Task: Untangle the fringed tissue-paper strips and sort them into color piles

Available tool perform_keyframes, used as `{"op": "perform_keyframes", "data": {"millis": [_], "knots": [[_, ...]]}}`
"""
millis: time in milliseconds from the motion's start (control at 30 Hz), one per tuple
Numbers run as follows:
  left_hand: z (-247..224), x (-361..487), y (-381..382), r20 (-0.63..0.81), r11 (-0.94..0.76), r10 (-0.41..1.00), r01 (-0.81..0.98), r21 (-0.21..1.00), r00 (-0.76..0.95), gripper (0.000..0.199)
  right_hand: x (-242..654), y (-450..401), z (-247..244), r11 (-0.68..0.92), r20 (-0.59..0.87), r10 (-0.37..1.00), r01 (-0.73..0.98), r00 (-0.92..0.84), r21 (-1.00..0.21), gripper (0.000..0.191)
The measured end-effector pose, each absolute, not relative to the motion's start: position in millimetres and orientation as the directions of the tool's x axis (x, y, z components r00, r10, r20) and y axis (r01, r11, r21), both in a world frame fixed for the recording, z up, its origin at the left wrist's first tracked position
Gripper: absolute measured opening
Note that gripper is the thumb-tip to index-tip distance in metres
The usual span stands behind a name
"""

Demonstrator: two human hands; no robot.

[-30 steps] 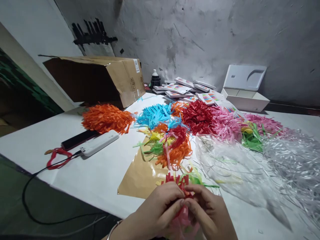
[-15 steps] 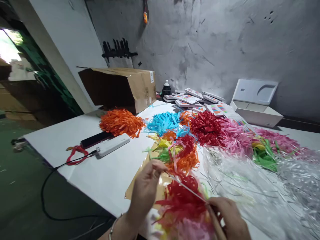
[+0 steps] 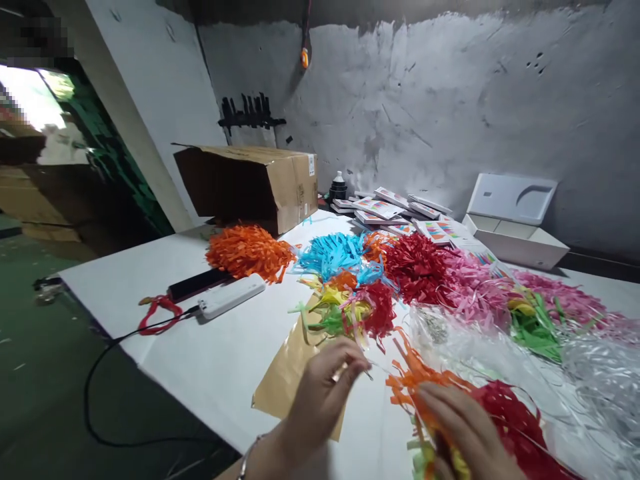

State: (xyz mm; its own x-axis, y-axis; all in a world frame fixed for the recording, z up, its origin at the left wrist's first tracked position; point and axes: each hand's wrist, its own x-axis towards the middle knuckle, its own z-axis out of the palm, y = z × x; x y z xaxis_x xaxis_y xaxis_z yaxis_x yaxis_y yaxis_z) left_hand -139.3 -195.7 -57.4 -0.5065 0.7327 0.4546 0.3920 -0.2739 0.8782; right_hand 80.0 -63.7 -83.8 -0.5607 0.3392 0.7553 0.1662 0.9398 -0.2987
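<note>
My left hand (image 3: 327,383) is closed in a pinch on the end of a thin pale string (image 3: 383,367), over a tan paper sheet (image 3: 280,380). To the right, my right hand (image 3: 465,427) has its fingers bent round an orange tissue-paper tassel (image 3: 415,373); its thumb is mostly hidden. The string runs from the left fingertips toward this tassel. A dark red tassel (image 3: 515,427) trails beyond the right hand, and yellow-green strips hang below it. Past my hands lies a small mixed pile of yellow (image 3: 330,300), green and red tassels.
Bundles of orange (image 3: 250,253), blue (image 3: 333,253), red (image 3: 417,267) and pink tassels (image 3: 475,287) cross the white table. Clear plastic bags (image 3: 500,360) lie on the right. Behind are a carton (image 3: 295,190), flat printed packs (image 3: 377,208) and a white box (image 3: 517,243). A cabled white device (image 3: 233,297) lies left.
My right hand has carried the red and orange tassels to the right, uncovering the tan sheet and white tabletop. My left hand has moved right, and less string shows between the hands.
</note>
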Motion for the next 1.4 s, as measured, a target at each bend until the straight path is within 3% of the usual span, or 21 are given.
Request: {"op": "perform_keyframes", "data": {"millis": [100,233,333,433,567,633,733,800,867,967,1133,1233,1300,1400], "knots": [[-62.9,-125.8,-189.2,0.394,-0.256,0.822,0.352,0.900,-0.410,0.028,52.2,-75.2,-70.7,0.957,0.731,0.285,0.135,-0.620,-0.258,0.032],[-71.7,-139.3,-185.6,0.173,-0.100,0.861,0.174,0.980,-0.479,0.034,69.5,-50.9,-71.1,0.927,0.683,0.374,0.277,-0.628,-0.253,0.021],[-77.8,-144.8,-181.4,0.059,-0.049,0.870,0.032,0.998,-0.490,0.036,71.2,-47.2,-83.5,0.884,0.496,0.466,0.369,-0.732,-0.286,0.019],[-81.7,-140.2,-176.5,0.020,-0.038,0.875,-0.028,0.999,-0.484,0.037,55.9,-56.4,-101.4,0.852,0.360,0.523,0.488,-0.773,-0.191,0.020],[-84.4,-130.1,-173.6,-0.038,-0.025,0.895,-0.135,0.990,-0.444,0.041,44.0,-61.7,-114.2,0.816,0.377,0.559,0.571,-0.739,-0.092,0.025],[-85.9,-125.7,-173.8,-0.092,-0.018,0.902,-0.250,0.968,-0.422,0.042,45.4,-61.2,-110.7,0.819,0.376,0.568,0.549,-0.732,-0.168,0.025],[-88.9,-120.3,-175.3,-0.164,0.004,0.919,-0.407,0.914,-0.360,0.044,49.8,-64.3,-97.5,0.774,0.335,0.618,0.476,-0.711,-0.418,0.022],[-90.2,-117.3,-176.9,-0.170,0.015,0.933,-0.438,0.899,-0.318,0.046,52.7,-70.1,-87.7,0.721,0.321,0.645,0.412,-0.694,-0.557,0.024],[-89.9,-115.1,-179.3,-0.165,0.027,0.938,-0.411,0.911,-0.305,0.048,56.6,-76.5,-79.2,0.714,0.357,0.637,0.347,-0.684,-0.608,0.024],[-86.8,-113.0,-183.9,-0.135,0.041,0.937,-0.283,0.958,-0.321,0.052,66.5,-82.1,-70.7,0.787,0.422,0.564,0.308,-0.709,-0.535,0.020],[-83.2,-110.6,-190.5,-0.070,0.053,0.953,-0.067,0.996,-0.294,0.042,78.0,-85.3,-68.7,0.934,0.315,0.345,0.292,-0.884,-0.203,0.024],[-80.6,-105.5,-192.0,-0.127,0.114,0.954,-0.061,0.992,-0.271,0.041,72.0,-90.7,-68.1,0.963,0.408,0.270,0.254,-0.872,-0.093,0.030],[-77.8,-100.4,-192.9,-0.187,0.167,0.957,-0.106,0.980,-0.220,0.043,65.8,-93.7,-66.3,0.965,0.528,0.248,0.255,-0.812,-0.061,0.035],[-75.8,-94.3,-195.6,-0.250,0.226,0.960,-0.172,0.959,-0.130,0.047,61.0,-94.4,-63.6,0.964,0.638,0.258,0.238,-0.725,-0.120,0.036]]}}
